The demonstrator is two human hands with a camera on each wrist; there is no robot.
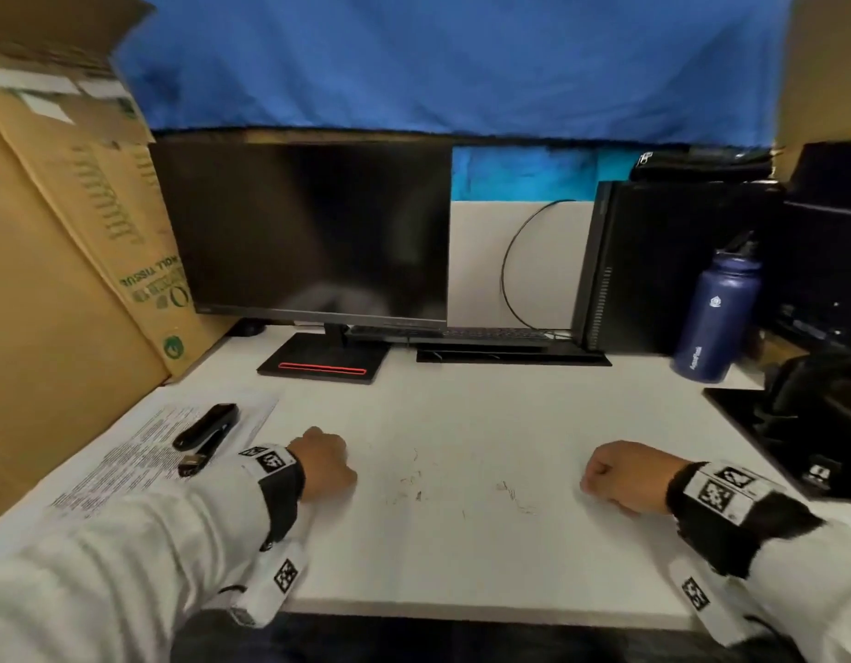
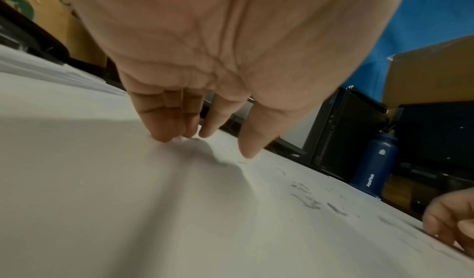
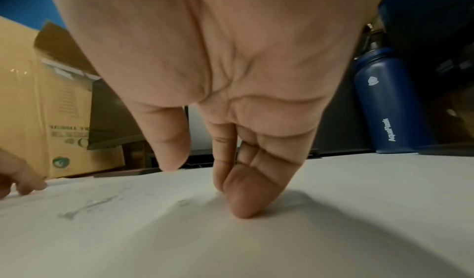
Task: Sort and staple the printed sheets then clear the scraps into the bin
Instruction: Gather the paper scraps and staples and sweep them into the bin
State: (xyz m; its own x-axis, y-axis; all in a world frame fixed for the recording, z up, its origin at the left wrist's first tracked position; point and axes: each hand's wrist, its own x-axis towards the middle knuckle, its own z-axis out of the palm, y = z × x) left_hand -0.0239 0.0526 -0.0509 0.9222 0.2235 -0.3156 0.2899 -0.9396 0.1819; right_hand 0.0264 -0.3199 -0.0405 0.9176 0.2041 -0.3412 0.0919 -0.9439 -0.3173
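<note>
Both hands, left point(image 1: 324, 464) and right point(image 1: 622, 476), rest loosely curled and empty on my desk point(image 1: 461, 543), I'd guess waiting to start, while the sheets point(image 1: 141, 457) lie far left under the stapler point(image 1: 208, 427).

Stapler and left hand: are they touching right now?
Apart. The head view shows the stapler lying on the printed sheets, with bare paper and desk between it and the left hand, which holds nothing.

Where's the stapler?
In the head view the stapler lies on the printed sheets at the desk's left side, just beyond the left hand and in front of the cardboard box.
</note>
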